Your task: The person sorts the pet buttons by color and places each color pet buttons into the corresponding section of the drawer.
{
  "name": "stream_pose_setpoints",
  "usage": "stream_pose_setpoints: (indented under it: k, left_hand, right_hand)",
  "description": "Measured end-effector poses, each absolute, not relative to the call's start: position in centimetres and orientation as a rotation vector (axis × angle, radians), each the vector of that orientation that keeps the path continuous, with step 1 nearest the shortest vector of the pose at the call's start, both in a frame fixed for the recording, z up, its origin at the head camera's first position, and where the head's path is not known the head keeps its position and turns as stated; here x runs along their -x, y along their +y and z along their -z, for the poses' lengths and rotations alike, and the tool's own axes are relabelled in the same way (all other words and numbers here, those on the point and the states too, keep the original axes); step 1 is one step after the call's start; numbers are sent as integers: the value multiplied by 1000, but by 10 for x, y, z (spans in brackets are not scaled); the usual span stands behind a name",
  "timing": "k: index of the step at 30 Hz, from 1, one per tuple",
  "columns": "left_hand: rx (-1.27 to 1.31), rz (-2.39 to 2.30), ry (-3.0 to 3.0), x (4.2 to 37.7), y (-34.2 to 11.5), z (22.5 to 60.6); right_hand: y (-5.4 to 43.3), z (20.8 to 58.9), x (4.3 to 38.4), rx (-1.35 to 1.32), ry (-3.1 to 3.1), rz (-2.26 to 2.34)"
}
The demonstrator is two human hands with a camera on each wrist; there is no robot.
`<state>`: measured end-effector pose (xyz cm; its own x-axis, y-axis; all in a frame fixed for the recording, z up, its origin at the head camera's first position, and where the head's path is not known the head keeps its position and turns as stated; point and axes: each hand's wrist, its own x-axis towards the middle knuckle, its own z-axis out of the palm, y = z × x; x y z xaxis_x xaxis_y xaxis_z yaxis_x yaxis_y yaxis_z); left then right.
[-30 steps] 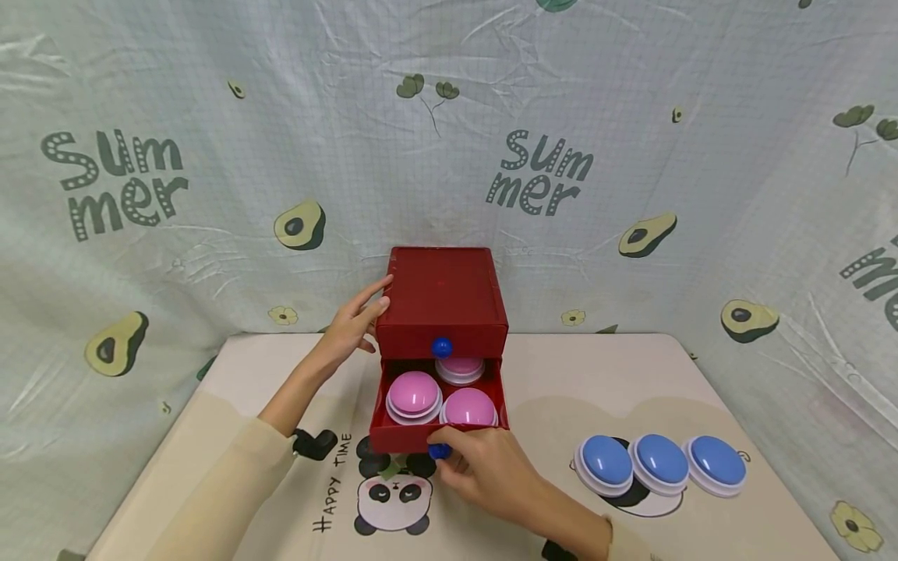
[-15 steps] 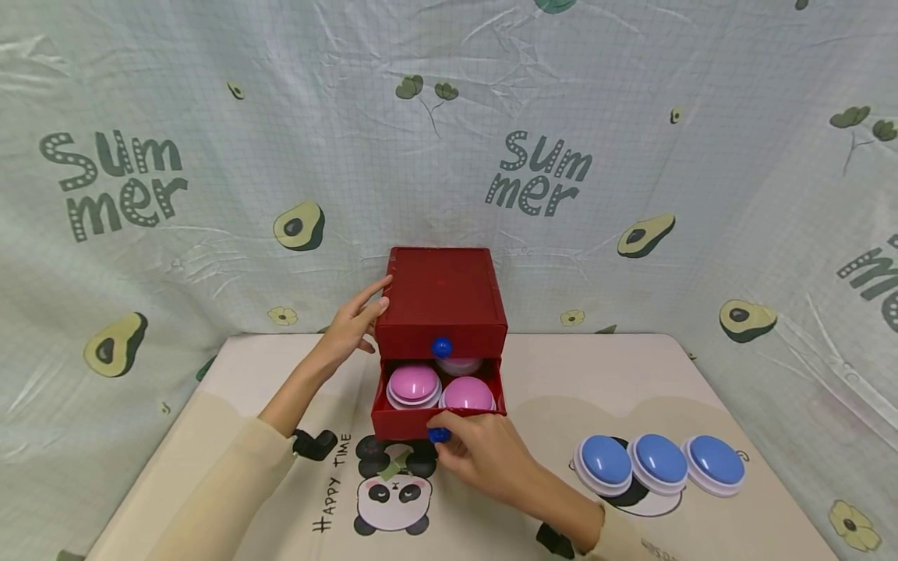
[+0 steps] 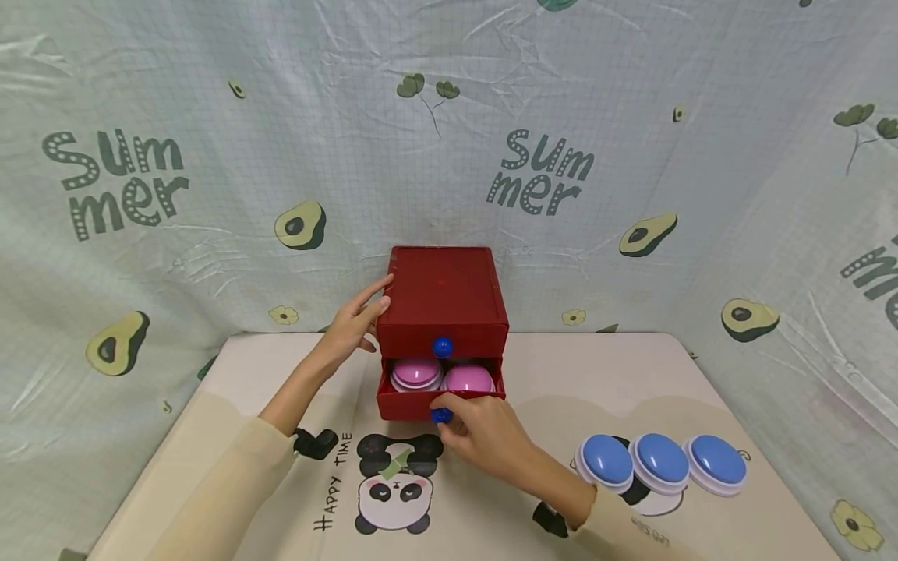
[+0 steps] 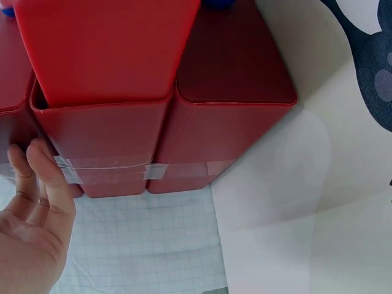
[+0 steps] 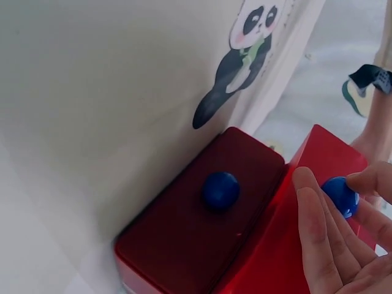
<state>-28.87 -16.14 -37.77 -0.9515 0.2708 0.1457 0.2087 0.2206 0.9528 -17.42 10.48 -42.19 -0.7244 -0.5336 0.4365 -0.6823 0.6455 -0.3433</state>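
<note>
A red drawer cabinet (image 3: pixel 442 288) stands at the back middle of the table. Its middle drawer (image 3: pixel 403 406) is partly pulled out. Inside show two pink domed push buttons with white bases, a left one (image 3: pixel 417 372) and a right one (image 3: pixel 468 379). My right hand (image 3: pixel 484 436) pinches the drawer's round blue knob (image 5: pixel 340 197) between thumb and fingers. With extended, slightly bent fingers, my left hand (image 3: pixel 347 331) rests against the cabinet's left side; clear tape (image 4: pixel 110 171) runs across that side. Above, the top drawer (image 3: pixel 407 341) is fully in, with its own blue knob (image 3: pixel 443 347).
To the right, three blue domed buttons (image 3: pixel 659 458) with white bases stand in a row on the table (image 3: pixel 561 374). A printed panda (image 3: pixel 395 499) marks the table cover in front of the cabinet. A patterned sheet (image 3: pixel 449 171) hangs close behind.
The drawer has slid inward, away from me, with my right hand on its knob. A third pink button at the back has gone out of sight inside. My left hand stays put.
</note>
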Motion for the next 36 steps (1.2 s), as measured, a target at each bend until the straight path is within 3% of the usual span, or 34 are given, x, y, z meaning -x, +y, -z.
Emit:
stream_pose_setpoints:
  k: [36]
  left_hand:
    - [-454, -1875, 2425, 288, -159, 377]
  right_hand:
    - [99, 427, 218, -837, -2588, -727]
